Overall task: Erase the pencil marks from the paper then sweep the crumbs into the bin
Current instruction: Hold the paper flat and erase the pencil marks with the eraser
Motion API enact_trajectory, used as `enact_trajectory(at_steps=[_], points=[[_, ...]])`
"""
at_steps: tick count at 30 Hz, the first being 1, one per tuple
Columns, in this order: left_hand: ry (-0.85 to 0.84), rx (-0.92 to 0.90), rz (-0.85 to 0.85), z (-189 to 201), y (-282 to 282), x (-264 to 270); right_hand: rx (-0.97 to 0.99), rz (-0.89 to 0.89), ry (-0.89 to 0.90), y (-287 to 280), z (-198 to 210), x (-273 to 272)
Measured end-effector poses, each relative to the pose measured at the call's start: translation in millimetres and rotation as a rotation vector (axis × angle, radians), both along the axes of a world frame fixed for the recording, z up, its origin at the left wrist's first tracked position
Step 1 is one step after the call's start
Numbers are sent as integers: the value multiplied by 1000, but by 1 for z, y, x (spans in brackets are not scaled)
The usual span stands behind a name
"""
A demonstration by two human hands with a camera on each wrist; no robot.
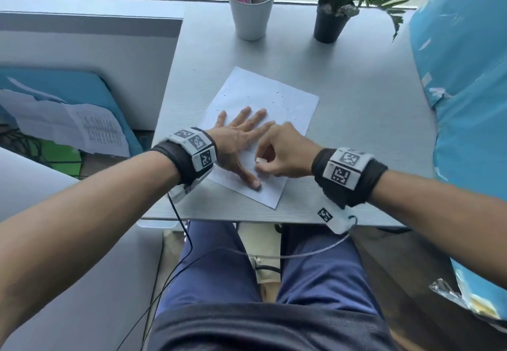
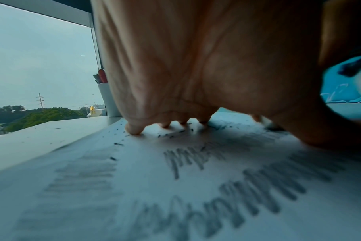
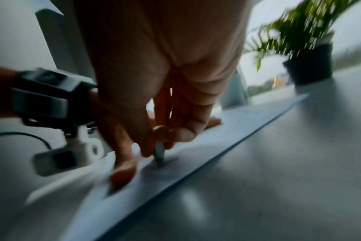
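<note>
Cup (image 1: 251, 13) of pens, potted plant (image 1: 330, 18) behind paper (image 1: 270, 95)

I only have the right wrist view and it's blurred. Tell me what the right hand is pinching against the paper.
Observer: From the head view, the right hand pinches a small white eraser down on the paper.
Operator: Report the left hand.
Observer: The left hand lies flat on the paper, fingers spread, pinning it.
Operator: Check for pencil marks left.
Observer: The left wrist view shows rows of dark pencil marks under the palm, unerased.
Operator: Look for crumbs.
Observer: Dark crumbs lie scattered by the left fingertips.
</note>
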State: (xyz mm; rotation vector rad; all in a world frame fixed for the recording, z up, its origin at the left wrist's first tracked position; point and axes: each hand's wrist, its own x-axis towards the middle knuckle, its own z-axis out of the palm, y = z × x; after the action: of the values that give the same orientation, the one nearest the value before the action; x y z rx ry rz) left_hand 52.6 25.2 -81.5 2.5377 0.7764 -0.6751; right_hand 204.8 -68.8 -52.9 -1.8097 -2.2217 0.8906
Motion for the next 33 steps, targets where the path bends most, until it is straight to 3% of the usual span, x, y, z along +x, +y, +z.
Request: enact_trajectory(at_steps=[2, 5, 7, 10, 15, 20, 25, 30, 33], points=[[2, -2, 4, 1, 0, -1, -7, -62, 8, 16, 6, 13], [1, -5, 18, 4, -1, 0, 156, -219, -32, 44, 10, 37], [-14, 7, 18, 3, -2, 1, 157, -172, -42, 29, 6, 23], [-12, 18, 6, 2, -4, 0, 8, 0, -4, -7, 2, -3], [-17, 5, 34, 4, -2, 1, 157, -238, -50, 46, 10, 38], [-29, 19, 19, 1, -1, -1, -1, -30, -22, 1, 0, 2], [-10, 15, 59, 2, -4, 2, 149, -287, -48, 49, 7, 47], [6, 26, 75, 2, -6, 5, 56, -131, -45, 13, -1, 11], [-7, 27, 121, 3, -8, 5, 149, -256, -74, 33, -5, 34]])
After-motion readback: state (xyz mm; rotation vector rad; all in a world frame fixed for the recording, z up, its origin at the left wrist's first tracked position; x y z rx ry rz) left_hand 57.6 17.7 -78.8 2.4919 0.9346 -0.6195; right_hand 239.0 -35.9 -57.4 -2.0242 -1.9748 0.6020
